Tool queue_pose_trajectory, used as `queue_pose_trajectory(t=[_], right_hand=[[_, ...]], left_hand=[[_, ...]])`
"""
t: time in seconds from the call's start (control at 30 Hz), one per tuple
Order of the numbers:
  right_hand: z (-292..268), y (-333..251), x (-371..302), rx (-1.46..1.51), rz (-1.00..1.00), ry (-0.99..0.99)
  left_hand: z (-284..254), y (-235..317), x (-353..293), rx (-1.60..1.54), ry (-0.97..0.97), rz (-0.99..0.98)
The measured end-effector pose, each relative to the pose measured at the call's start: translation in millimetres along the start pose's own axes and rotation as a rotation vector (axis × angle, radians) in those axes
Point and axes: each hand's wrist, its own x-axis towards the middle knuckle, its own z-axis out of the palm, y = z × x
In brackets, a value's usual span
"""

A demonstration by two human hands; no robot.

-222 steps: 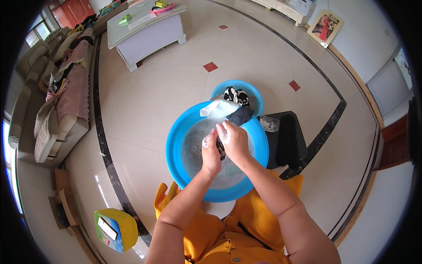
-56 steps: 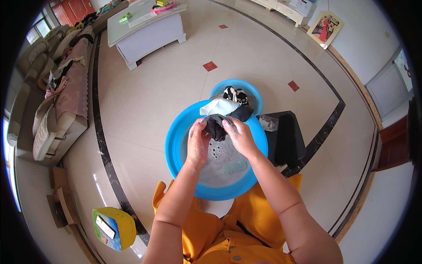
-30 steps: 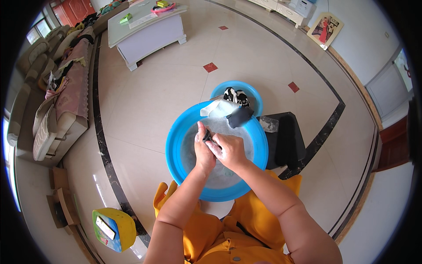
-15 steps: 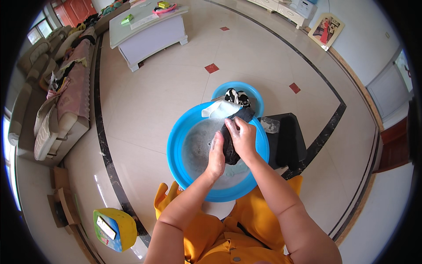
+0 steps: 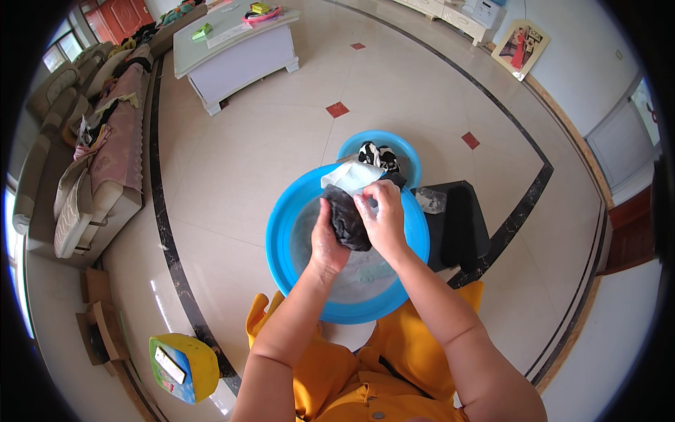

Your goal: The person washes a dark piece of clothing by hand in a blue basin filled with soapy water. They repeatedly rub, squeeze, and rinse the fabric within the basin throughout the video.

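Bunched dark cloth (image 5: 346, 219) is gripped in my left hand (image 5: 328, 243), above the grey, sudsy water of a large blue basin (image 5: 278, 250). My right hand (image 5: 384, 219) is close against the cloth's right side, fingers curled in toward the thumb; what they pinch, if anything, is hidden. Soap foam clings to the right fingers. A white cloth (image 5: 351, 174) hangs over the basin's far rim. Beside it a bit of dark fabric (image 5: 396, 178) shows past my right hand.
Behind stands a smaller blue basin (image 5: 411, 156) with black-and-white patterned items (image 5: 380, 156). A black stool-like piece (image 5: 460, 225) bearing a clear packet (image 5: 430, 200) is on the right. At lower left, a yellow container (image 5: 200, 366) carries a phone (image 5: 170, 366). A couch and white table (image 5: 246, 67) are farther off.
The dark cloth has shifted left and upward with my left hand and is now bunched up rather than hanging long. My right hand has moved slightly up and left, its fingers curled.
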Motion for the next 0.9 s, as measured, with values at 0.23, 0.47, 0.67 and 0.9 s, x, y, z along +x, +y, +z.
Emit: queue_pose_trajectory(t=[0.23,0.47,0.67,0.9], right_hand=[[-4,-12,-4,0.121,-0.054,-0.237],[-3,-14,-7,0.285,0.034,-0.403],[-2,-11,-6,0.246,-0.011,-0.413],[2,9,-6,0.522,0.336,-0.337]], left_hand=[[-15,15,9,-0.063,0.000,0.128],[-18,15,11,-0.045,0.051,0.162],[-21,14,13,-0.033,0.045,0.172],[0,13,6,0.085,0.127,0.180]])
